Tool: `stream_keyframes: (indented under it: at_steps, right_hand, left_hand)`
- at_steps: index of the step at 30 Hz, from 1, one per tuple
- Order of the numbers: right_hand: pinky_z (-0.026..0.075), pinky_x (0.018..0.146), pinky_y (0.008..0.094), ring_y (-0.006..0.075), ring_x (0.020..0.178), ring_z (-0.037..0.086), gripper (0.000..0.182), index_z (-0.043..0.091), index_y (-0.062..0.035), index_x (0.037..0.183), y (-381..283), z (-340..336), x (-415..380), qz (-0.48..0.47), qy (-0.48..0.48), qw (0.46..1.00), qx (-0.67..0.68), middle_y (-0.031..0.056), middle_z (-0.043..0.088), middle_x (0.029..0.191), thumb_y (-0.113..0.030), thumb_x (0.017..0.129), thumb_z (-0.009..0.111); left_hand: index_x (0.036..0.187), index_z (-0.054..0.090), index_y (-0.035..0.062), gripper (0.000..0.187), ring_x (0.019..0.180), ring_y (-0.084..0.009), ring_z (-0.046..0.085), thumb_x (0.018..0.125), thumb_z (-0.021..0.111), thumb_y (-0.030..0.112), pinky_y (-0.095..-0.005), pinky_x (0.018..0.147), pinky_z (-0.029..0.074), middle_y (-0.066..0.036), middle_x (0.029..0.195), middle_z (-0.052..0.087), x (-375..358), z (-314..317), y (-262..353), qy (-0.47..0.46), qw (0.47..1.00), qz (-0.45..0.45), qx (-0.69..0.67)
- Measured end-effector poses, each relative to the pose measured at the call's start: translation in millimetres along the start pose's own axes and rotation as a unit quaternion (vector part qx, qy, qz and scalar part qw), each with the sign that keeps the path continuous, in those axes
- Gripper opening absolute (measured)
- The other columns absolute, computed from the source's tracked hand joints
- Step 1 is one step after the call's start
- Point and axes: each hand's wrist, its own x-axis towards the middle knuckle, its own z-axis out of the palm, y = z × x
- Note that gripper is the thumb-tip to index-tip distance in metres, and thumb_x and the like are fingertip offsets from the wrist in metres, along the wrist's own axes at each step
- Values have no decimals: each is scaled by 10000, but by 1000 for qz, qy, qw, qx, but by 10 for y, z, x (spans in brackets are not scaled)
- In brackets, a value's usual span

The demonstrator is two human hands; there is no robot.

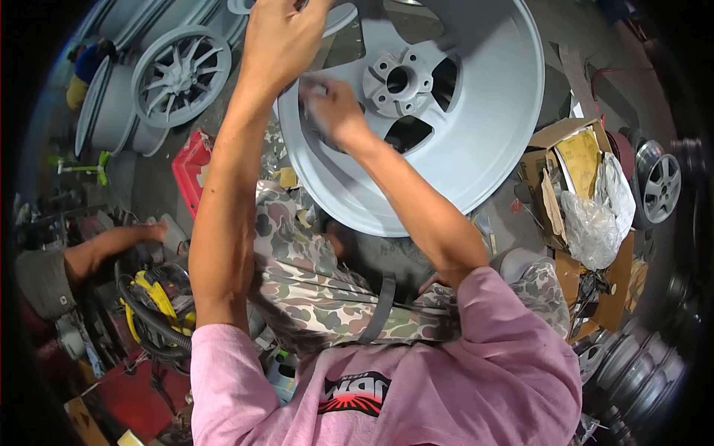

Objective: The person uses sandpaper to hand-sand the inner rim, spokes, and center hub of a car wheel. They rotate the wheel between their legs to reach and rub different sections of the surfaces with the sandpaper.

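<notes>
A large grey wheel rim (491, 126) with thick spokes and a ring of bolt holes stands tilted in front of me. My left hand (288, 33) is at its upper left edge, fingers curled; the fingertips are cut off by the top of the view. My right hand (333, 111) is over the left spoke area, blurred by motion. Its fingers are bent around something small and greyish that I cannot make out. My legs in camouflage trousers (327, 297) are spread below the wheel.
Another grey multi-spoke wheel (181, 76) leans at the upper left near a red case (192, 171). At right stands a cardboard box (547, 201) with plastic bags and paper. A yellow-black machine (152, 305) and another person's leg (111, 249) are at left; stacked rims (639, 372) lie lower right.
</notes>
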Motion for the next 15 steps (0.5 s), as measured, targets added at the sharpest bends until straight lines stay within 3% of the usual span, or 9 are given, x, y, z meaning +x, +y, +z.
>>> stream_keyframes:
  at_steps: [1, 3, 5, 6, 8, 9, 12, 13, 15]
  right_hand:
    - [502, 841, 541, 452, 960, 668, 285, 686, 43, 1088, 41, 1, 57, -4, 3, 1000, 1, 255, 701, 991, -192, 1004, 548]
    - [455, 1070, 480, 419, 1292, 545, 563, 464, 23, 1493, 315, 30, 60, -361, 18, 928, -87, 305, 515, 1439, -265, 1017, 545]
    - [302, 1213, 444, 390, 1480, 360, 677, 278, 18, 1586, 519, -9, -700, -166, -113, 969, -143, 281, 303, 1623, -430, 1091, 385]
    - [149, 1279, 422, 373, 1555, 213, 661, 237, -2, 1610, 512, -335, -993, 3, -229, 966, -123, 269, 231, 1658, -429, 1110, 307]
    - [120, 1287, 445, 343, 1565, 201, 764, 253, -26, 1617, 1128, -1381, -1313, 97, -338, 862, -364, 239, 230, 1671, -575, 1086, 280]
    - [134, 1287, 443, 338, 1566, 201, 750, 291, -29, 1604, 1089, -1930, -1297, 113, -334, 788, -505, 225, 243, 1670, -565, 1082, 325]
    - [248, 1247, 428, 351, 1534, 268, 776, 335, 76, 1547, 942, -2982, -927, -27, -159, 597, -786, 238, 296, 1644, -454, 1016, 533]
    - [204, 1263, 439, 368, 1545, 231, 831, 303, 85, 1556, 852, -3009, -804, -70, -139, 569, -807, 266, 266, 1647, -465, 994, 571]
    - [136, 1280, 454, 404, 1558, 170, 919, 266, 114, 1555, 1286, -2642, -907, 44, -79, 611, -786, 298, 238, 1646, -566, 996, 528]
  left_hand:
    - [1057, 668, -44, 233, 817, -96, 545, 1020, 587, 171, -285, 739, 451, -19, 828, 617, 0, 8, 4, 8, 1000, -4, -6]
    - [1072, 675, -44, 233, 815, -85, 530, 1020, 595, 170, -276, 734, 444, -12, 836, 621, -7, -13, -42, 8, 1000, -5, -17]
    - [1093, 677, -45, 240, 835, -101, 560, 1017, 601, 170, -288, 757, 461, -26, 863, 647, -2, -29, -110, 5, 999, -14, -30]
    - [1114, 680, -46, 249, 855, -118, 589, 1013, 607, 170, -300, 779, 478, -40, 891, 672, -2, -29, -145, 1, 999, -25, -41]
    - [1137, 679, -44, 263, 894, -162, 627, 1004, 621, 175, -325, 815, 494, -78, 940, 697, 12, 8, -158, 17, 999, 28, -28]
    - [1160, 678, -43, 281, 932, -206, 666, 994, 634, 180, -350, 850, 510, -116, 989, 723, 0, 20, -147, 28, 996, 80, -10]
    - [1198, 670, -32, 328, 1023, -344, 690, 953, 672, 186, -406, 911, 518, -221, 1087, 716, -23, 25, -16, 16, 998, 37, 43]
    - [1198, 670, -32, 328, 1023, -344, 690, 953, 672, 186, -406, 911, 518, -221, 1087, 716, -27, 24, -35, 18, 998, 39, 40]
    - [1199, 666, -25, 360, 1036, -420, 665, 918, 700, 197, -436, 898, 519, -272, 1100, 689, -49, 3, -134, 25, 992, 47, 112]
